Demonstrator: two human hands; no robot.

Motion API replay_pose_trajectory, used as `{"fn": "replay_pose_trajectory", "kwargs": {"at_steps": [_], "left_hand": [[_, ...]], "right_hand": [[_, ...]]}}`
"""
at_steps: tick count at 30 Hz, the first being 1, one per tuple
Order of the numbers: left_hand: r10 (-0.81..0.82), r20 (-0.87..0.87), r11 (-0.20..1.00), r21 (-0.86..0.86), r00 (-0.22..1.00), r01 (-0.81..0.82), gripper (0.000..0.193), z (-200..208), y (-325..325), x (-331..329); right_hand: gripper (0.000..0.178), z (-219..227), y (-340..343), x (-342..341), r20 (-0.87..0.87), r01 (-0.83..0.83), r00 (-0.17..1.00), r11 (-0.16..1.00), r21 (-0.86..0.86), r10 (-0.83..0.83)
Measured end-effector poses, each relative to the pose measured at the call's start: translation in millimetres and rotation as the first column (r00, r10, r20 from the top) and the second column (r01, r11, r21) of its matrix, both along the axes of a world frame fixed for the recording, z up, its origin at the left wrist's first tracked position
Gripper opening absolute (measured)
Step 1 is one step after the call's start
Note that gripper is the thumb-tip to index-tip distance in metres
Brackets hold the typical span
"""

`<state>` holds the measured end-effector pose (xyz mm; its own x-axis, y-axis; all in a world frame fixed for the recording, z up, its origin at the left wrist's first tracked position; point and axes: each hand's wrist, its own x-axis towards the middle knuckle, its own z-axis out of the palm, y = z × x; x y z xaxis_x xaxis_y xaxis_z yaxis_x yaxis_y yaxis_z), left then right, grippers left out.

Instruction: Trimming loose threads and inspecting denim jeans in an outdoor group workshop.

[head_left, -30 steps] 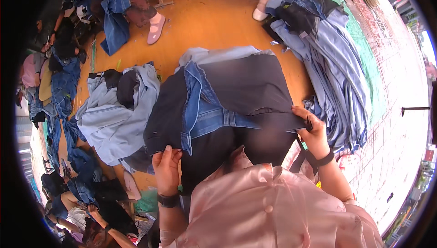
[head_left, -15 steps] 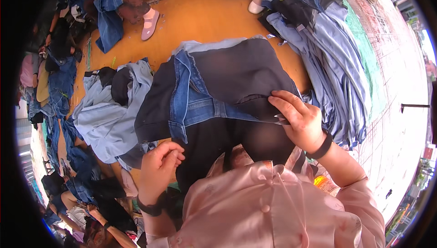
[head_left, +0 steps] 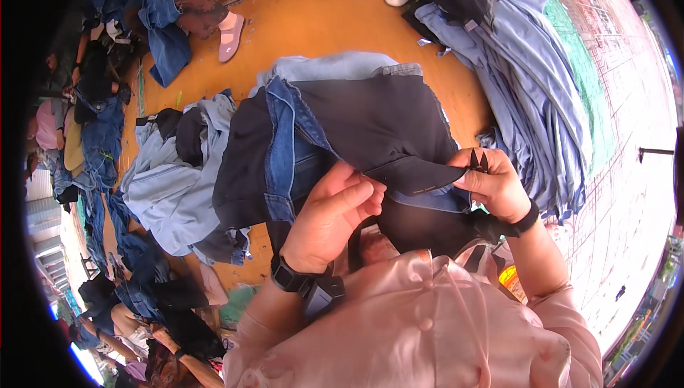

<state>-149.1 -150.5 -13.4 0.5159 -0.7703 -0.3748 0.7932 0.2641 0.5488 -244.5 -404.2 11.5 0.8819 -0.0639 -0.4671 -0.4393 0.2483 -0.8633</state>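
Across my lap lies a denim garment [head_left: 356,114] with black fabric on top and a blue denim band showing at its opening. My left hand [head_left: 335,213] is closed, its fingers pinching the edge of the black fabric near the middle. A corner of the same fabric is stretched to the right, where my right hand [head_left: 499,185] grips it between thumb and fingers. Small dark thread snips [head_left: 479,161] also sit in my right hand, blade tips pointing up. Their handles are hidden by the fingers.
On the left sits a heap of light blue denim [head_left: 174,188]. A long pile of light blue garments [head_left: 516,89] lies at the right on green sheeting [head_left: 595,117]. Beyond my lap is an orange-brown board [head_left: 306,17]. Other people work with denim at the far left.
My left hand has moved right and up onto the black fabric. My right hand has shifted slightly right, lifting the fabric's edge, and the snips' blades now point up.
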Motion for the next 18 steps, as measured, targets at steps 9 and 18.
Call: {"fn": "replay_pose_trajectory", "kwargs": {"at_steps": [9, 18], "left_hand": [[-0.421, 0.001, 0.895, 0.16, 0.907, 0.415, 0.04, 20, -23, -6], [-0.025, -0.399, 0.998, -0.061, 0.917, 0.0, 0.015, -12, -23, -18]], "right_hand": [[0.011, -4, -1, -7, 0.097, -0.038, 0.994, 0.99, -0.14, 0.051], [0.023, -7, 11, -12, 0.37, -0.028, 0.906, 0.901, -0.432, 0.205]]}}
